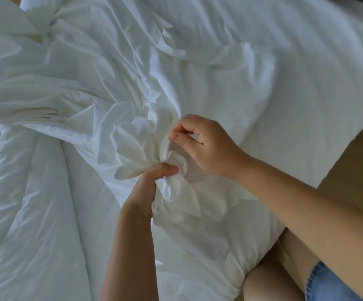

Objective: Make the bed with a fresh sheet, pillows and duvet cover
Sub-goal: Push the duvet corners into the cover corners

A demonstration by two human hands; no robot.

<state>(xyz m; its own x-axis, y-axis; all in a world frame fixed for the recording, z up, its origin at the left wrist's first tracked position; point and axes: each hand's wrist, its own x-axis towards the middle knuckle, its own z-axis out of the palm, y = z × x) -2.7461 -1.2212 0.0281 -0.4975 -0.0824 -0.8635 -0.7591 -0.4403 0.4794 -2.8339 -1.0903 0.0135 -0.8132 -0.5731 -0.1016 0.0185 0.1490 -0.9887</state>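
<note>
Almost everything on the bed [332,135] is white cloth on white cloth, so where one layer ends and the next begins is hard to make out. The left hand [149,187] sits near the bed's near edge, its fingers and thumb curled tight round a gathered bunch of the duvet cover [132,146]; the fingers themselves are buried in the folds and only the thumb and the back of the hand show. The right hand [206,146] is just beyond it, fingers bent inward with the fingertips [176,135] at a raised fold of the same bunch, but whether they actually pinch the cloth or only touch it cannot be told, since the thumb is hidden behind the fingers. From the bunch the cover fans out in creases toward the far left corner, where it is cut off by the frame. A puffier, quilted duvet [28,192] lies along the left side and runs out of view at the bottom. Toward the right edge a smoother sheet [295,79] lies flat, blurred at the far right corner. Below the hands the cloth swells over something padded that is not identifiable. Past the bed's right edge are a wooden floor [354,153], a bare leg [269,285] and denim shorts [337,285], all partly cropped.
</note>
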